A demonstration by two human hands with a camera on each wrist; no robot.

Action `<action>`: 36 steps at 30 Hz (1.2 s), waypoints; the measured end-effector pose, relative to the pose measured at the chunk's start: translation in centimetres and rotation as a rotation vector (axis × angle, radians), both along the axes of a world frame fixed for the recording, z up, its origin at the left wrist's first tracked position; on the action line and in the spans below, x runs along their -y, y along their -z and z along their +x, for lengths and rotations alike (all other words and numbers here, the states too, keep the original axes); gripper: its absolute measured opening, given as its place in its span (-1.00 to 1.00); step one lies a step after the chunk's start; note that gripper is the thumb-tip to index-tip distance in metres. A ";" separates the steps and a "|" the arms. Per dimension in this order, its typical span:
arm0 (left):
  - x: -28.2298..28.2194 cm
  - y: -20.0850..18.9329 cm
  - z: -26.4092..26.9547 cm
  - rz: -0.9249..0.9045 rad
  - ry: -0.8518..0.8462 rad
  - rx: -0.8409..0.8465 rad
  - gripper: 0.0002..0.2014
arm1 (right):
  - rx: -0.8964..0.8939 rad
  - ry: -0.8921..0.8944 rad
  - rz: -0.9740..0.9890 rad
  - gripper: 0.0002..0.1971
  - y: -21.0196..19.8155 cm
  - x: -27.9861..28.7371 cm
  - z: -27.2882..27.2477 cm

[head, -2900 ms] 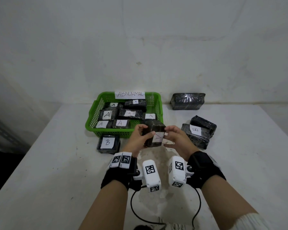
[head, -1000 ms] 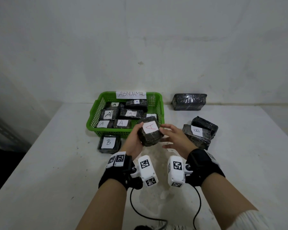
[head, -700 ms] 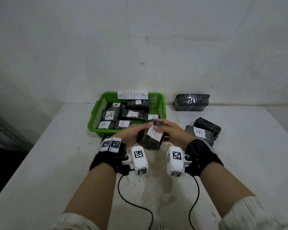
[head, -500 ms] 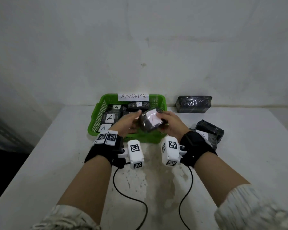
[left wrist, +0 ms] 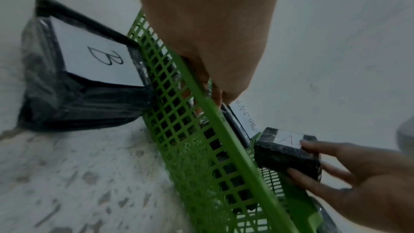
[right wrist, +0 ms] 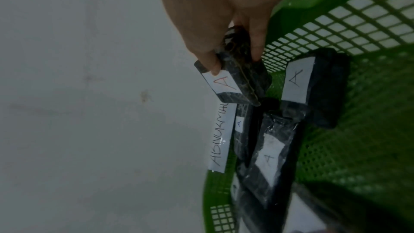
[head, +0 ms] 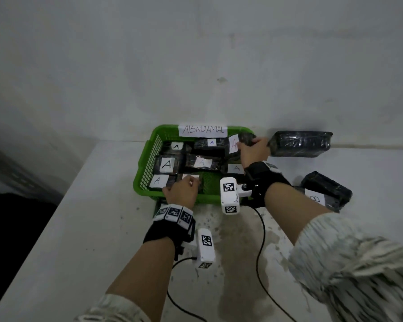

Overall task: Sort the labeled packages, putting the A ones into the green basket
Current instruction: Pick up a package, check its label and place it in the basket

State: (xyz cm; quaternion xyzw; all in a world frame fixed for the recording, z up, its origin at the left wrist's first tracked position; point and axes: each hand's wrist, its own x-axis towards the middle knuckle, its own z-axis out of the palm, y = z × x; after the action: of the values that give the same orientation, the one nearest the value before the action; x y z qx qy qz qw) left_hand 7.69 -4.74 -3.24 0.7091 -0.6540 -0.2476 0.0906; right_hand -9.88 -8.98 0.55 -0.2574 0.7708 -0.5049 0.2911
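Two hands are reaching into the green basket on the white surface: the right hand is gripping a red-lettered A package above the basket's 1 o'clock corner, while the left hand is resting relaxed fingers on a labeled package at its 6 o'clock edge. One B package is lying just outside the near wall.

Both forearms are bare below pushed-up sleeves of pale knit fabric flecked with darker streaks, though blur makes the pattern hard to read. Each wrist wears a wide black strap. The left strap carries a band of white square-coded marker tiles. A white boxy camera module printed with black coded squares juts from each strap, trailing a thin black cable.
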 end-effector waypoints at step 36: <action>0.4 3.6 2.7 -0.540 0.447 0.304 -0.52 | -0.843 -0.521 0.406 -0.63 1.8 0.9 -0.9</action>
State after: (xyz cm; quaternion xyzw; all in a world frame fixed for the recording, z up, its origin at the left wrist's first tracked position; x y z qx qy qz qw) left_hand 10.38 -5.16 -6.89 0.5280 -0.8403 0.0278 0.1199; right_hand -10.77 -9.89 -1.29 -0.5592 0.8136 -0.1098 0.1159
